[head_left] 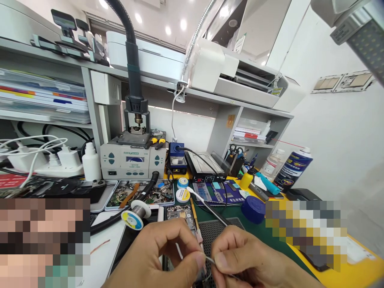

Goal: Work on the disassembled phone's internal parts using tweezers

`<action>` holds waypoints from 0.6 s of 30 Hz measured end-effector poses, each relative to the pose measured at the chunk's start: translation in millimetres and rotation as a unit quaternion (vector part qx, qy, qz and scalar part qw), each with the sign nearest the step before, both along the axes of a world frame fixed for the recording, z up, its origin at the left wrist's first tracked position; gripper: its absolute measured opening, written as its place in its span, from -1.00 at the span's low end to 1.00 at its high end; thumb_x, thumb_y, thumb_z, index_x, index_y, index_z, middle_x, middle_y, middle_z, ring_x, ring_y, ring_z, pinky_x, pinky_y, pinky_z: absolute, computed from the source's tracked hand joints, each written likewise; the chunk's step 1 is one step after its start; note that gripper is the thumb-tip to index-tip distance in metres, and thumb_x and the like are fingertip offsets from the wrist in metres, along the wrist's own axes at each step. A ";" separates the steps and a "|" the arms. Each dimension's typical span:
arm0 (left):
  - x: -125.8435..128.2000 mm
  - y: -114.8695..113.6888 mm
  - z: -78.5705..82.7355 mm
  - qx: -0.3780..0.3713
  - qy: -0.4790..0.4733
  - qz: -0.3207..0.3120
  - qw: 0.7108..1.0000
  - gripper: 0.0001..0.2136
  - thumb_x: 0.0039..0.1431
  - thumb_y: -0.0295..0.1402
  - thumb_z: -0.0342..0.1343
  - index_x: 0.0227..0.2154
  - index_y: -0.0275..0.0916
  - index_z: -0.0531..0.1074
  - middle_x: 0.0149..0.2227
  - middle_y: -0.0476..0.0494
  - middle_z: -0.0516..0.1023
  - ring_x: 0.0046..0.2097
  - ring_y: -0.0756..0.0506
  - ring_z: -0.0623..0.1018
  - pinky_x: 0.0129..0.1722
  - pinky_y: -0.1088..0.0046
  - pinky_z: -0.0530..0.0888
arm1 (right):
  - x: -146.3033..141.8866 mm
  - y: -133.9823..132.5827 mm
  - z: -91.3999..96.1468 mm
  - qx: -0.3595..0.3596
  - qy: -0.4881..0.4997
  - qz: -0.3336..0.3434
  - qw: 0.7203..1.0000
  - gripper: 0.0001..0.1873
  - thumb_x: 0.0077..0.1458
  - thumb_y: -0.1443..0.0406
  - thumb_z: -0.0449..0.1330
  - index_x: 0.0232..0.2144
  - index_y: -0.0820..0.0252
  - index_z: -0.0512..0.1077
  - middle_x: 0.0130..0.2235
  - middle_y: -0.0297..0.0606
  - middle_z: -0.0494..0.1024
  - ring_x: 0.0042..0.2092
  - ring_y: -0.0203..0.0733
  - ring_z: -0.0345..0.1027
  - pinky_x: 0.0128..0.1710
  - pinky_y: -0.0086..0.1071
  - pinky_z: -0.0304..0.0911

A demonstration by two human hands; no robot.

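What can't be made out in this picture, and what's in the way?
All in the head view:
- Thin strand: its pinched parts, hidden by the fingers of the left hand and right hand.
- Circuit board: lower part, covered by the left hand.
- Lamp: cut off by the picture's edge.
- Station display: reading too small.
- Pixelated patch at right: contents blurred out.
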State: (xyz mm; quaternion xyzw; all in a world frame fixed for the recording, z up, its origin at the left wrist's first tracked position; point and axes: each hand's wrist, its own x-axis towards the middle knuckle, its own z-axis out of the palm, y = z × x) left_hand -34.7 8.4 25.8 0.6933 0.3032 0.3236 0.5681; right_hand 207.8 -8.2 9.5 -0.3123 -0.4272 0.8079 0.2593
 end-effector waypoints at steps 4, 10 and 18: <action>0.4 3.1 3.1 -0.013 0.012 0.001 1.000 -0.83 0.24 -0.25 0.26 -0.39 -0.23 0.53 -0.40 0.00 0.53 -0.36 -0.05 0.47 -0.33 0.47 0.37 | 0.7 0.6 1.7 0.012 -0.022 0.001 1.000 -0.53 0.11 0.02 0.45 -0.46 0.40 0.66 -0.75 -0.41 0.43 -0.87 -0.43 -0.01 -0.99 -0.56 -0.22; -2.2 3.0 0.2 -0.027 0.014 -0.008 1.000 -0.83 0.27 -0.22 0.26 -0.28 -0.23 0.53 -0.38 -0.01 0.52 -0.35 -0.06 0.48 -0.36 0.47 0.39 | -2.1 -2.7 12.0 0.063 -0.050 -0.022 0.997 -0.46 0.15 -0.05 0.45 -0.42 0.40 0.64 -0.71 -0.43 0.44 -0.82 -0.48 0.03 -0.91 -0.61 -0.16; -0.7 4.6 -4.0 -0.034 0.003 -0.010 0.999 -0.80 0.30 -0.18 0.26 -0.26 -0.23 0.53 -0.35 -0.05 0.57 -0.36 -0.06 0.51 -0.37 0.46 0.43 | -3.6 -8.1 20.3 0.127 -0.096 -0.045 0.986 -0.43 0.23 -0.10 0.42 -0.32 0.39 0.63 -0.64 -0.46 0.46 -0.77 -0.55 0.04 -0.82 -0.67 -0.08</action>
